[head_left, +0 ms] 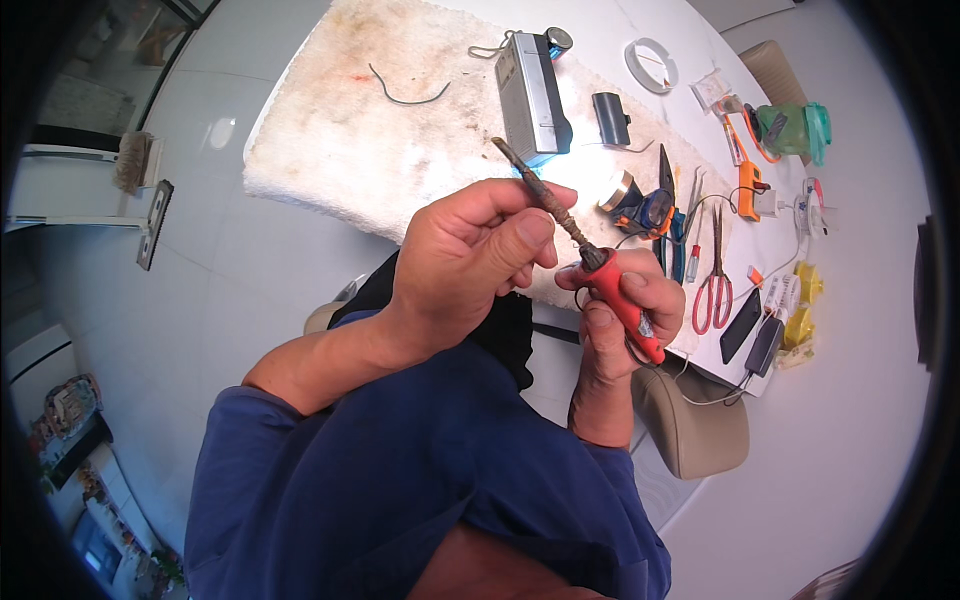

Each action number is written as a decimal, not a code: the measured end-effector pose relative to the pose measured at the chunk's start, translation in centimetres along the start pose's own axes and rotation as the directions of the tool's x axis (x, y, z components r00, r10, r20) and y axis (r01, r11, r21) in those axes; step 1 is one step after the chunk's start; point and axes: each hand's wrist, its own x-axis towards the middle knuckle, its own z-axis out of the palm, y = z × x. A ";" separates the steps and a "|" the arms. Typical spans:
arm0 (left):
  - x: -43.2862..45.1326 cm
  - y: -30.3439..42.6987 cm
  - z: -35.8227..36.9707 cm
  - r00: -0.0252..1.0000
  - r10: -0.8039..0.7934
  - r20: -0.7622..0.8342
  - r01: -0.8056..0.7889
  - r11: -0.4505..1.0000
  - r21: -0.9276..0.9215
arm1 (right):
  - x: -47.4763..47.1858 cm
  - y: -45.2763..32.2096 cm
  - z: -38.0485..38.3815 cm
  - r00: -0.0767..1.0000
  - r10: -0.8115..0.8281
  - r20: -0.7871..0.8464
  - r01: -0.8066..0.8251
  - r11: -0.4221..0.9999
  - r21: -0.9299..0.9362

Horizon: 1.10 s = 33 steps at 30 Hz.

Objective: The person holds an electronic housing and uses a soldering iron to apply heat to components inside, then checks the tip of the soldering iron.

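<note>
Above my lap, my right hand point(630, 307) grips the red handle of a worn soldering iron point(619, 289), its dark, wire-wrapped shaft slanting up and to the left. The thumb and fingers of my left hand point(480, 255) close around the middle of that shaft. Beyond my hands, a silver and black portable radio point(529, 97) stands on a stained cream towel point(315, 142). A black plastic cover point(612, 118) lies to the radio's right. Nearer my right hand rests a headlamp point(637, 202) with an attached cable. A short dark wire point(409, 101) lies on the towel at the left.
Right of the headlamp are pliers point(677, 240), tweezers point(694, 187), a small screwdriver point(694, 255) and red-handled scissors point(716, 292). An ashtray point(651, 65), an orange multimeter point(748, 191), a black phone point(740, 327) and a power adapter point(765, 346) lie along the table. A beige chair point(694, 424) stands beside me.
</note>
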 end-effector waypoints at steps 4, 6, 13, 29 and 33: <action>0.2 0.1 -0.2 0.997 0.034 -0.064 -0.032 0.999 0.031 | 0.0 -0.1 -0.3 1.000 -0.006 0.016 0.006 1.000 -0.002; 0.5 0.0 -0.5 0.991 0.094 -0.094 -0.098 0.995 -0.033 | 0.0 -0.1 -0.3 1.000 -0.016 0.019 0.016 1.000 -0.003; 0.1 0.7 -0.6 0.997 0.049 -0.058 -0.044 0.995 0.090 | -0.2 -0.2 -0.2 0.999 -0.024 0.022 0.023 1.000 0.019; 0.0 0.9 0.0 0.999 0.038 0.011 -0.039 0.996 0.081 | -0.4 -0.4 0.0 1.000 -0.001 0.015 0.001 1.000 0.008; -0.1 0.9 0.0 0.999 0.043 0.017 -0.044 0.996 0.079 | -0.4 -0.3 -0.2 1.000 -0.004 0.028 0.004 1.000 0.000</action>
